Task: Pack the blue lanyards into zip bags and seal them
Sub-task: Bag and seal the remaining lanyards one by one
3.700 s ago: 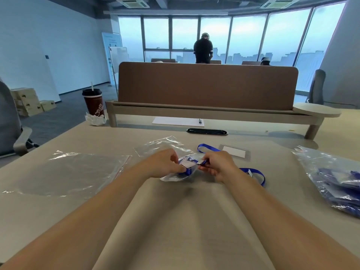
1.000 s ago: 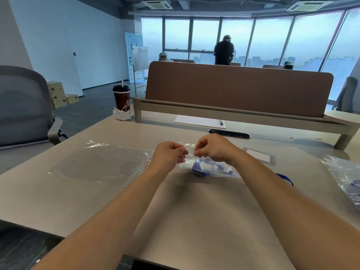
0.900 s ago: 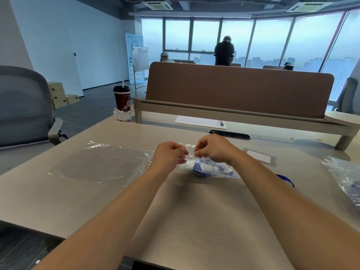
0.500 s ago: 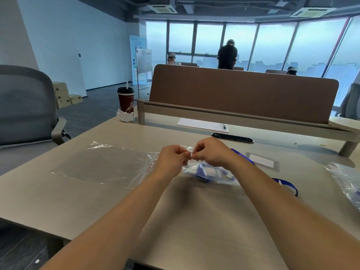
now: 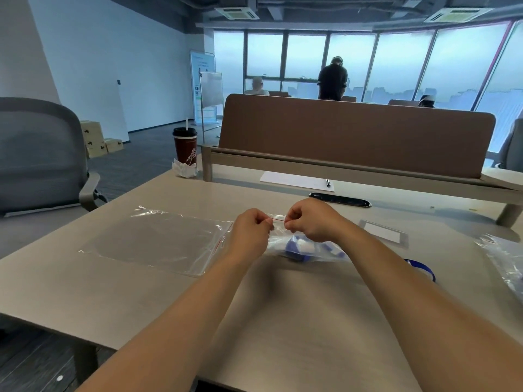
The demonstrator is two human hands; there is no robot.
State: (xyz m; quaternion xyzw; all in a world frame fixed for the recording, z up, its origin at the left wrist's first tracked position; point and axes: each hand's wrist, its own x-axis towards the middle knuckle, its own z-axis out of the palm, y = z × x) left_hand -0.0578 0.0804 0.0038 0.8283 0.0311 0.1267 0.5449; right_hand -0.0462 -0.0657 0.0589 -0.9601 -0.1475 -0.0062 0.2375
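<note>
One cam only — head-mounted, wide-angle, facing forward and down along my forearms. My left hand and right hand, pinching the zip bag, sit mid-frame, close in; desk fills the lower half, windows far off up top.

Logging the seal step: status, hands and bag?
Left hand and right hand both pinch the red zip strip of the small clear plastic zip bag. Folded blue lanyard inside. Large flat clear plastic bag beside left hand, not blocking.

Three bags, two lanyards, one cup
</note>
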